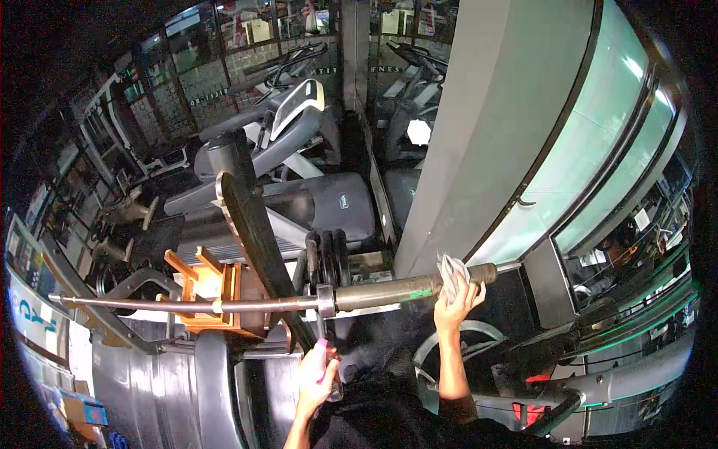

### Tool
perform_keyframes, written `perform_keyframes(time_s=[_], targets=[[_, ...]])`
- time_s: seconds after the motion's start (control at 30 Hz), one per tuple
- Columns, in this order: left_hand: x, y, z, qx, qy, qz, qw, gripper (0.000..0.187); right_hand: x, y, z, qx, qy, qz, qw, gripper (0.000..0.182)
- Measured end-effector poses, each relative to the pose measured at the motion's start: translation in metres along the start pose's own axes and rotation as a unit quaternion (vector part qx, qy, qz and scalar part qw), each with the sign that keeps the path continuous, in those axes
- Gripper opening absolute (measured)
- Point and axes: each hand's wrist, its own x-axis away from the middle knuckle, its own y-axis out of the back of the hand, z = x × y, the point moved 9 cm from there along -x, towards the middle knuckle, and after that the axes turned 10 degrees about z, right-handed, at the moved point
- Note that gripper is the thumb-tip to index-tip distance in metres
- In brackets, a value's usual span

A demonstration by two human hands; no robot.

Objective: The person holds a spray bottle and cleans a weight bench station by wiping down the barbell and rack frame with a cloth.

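Evidently, a wiping job on a barbell [224, 304] was under way in a gym. The bar was held level on a rack, running from the far left of the scene to the right, with its thick sleeve [389, 290] on the right side. A white cloth [451, 271] was pressed against the sleeve near its right end by the right hand [458, 293], whose fingers were wrapped upward around cloth and sleeve together. The left hand [314, 374] was held lower and nearer, closed around a small spray bottle [327, 364] with a pink top; it was kept apart from the bar, just below the collar [325, 300].

As a judgement, the work was taken to be somewhere in the middle. The cloth was seen at the outer end of the sleeve, so that part was being treated; the stretch of sleeve between cloth and collar, and the long thin shaft to the left, showed no cloth on them. Whether those parts had been wiped could not be told, since no wet sheen or streaks could be made out in the dim light.

Behind the bar, orange rack brackets [206, 284] and a dark slanted upright [258, 239] were seen, with weight plates [329, 258] stored near the middle. A pale pillar [479, 150] stood at the right, and exercise machines [299, 127] filled the far side.
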Motion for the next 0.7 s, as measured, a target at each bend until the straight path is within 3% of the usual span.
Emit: perform_keyframes(time_s=[0.2, 0.3, 0.37, 0.47, 0.5, 0.6, 0.7], targets=[[-0.005, 0.005, 0.005, -0.013, 0.002, -0.013, 1.000, 0.040, 0.017, 0.002, 0.010, -0.023, 0.011, -0.025, 0.999, 0.046], [-0.011, 0.005, -0.008, -0.021, -0.038, -0.038, 0.998, 0.037, -0.006, 0.003, 0.049, -0.048, -0.042, 0.069, 0.996, 0.045], [-0.019, 0.000, -0.016, -0.028, -0.047, -0.014, 0.998, 0.032, -0.007, -0.019, 0.105, -0.029, 0.042, 0.205, 0.977, 0.053], [-0.027, -0.008, -0.017, 0.002, -0.036, 0.015, 0.999, 0.028, 0.020, -0.044, 0.189, -0.129, 0.177, 0.260, 0.940, 0.051], [-0.029, -0.006, -0.025, -0.001, -0.052, 0.004, 0.999, 0.028, 0.020, -0.042, 0.199, -0.214, 0.142, 0.284, 0.924, 0.051], [-0.022, -0.002, -0.013, 0.027, -0.052, -0.063, 0.996, 0.028, 0.019, -0.042, 0.190, -0.130, 0.158, 0.291, 0.934, 0.049], [-0.019, 0.003, -0.016, 0.016, -0.041, -0.044, 0.998, 0.029, 0.008, -0.027, 0.139, -0.091, 0.118, 0.238, 0.960, 0.047]])
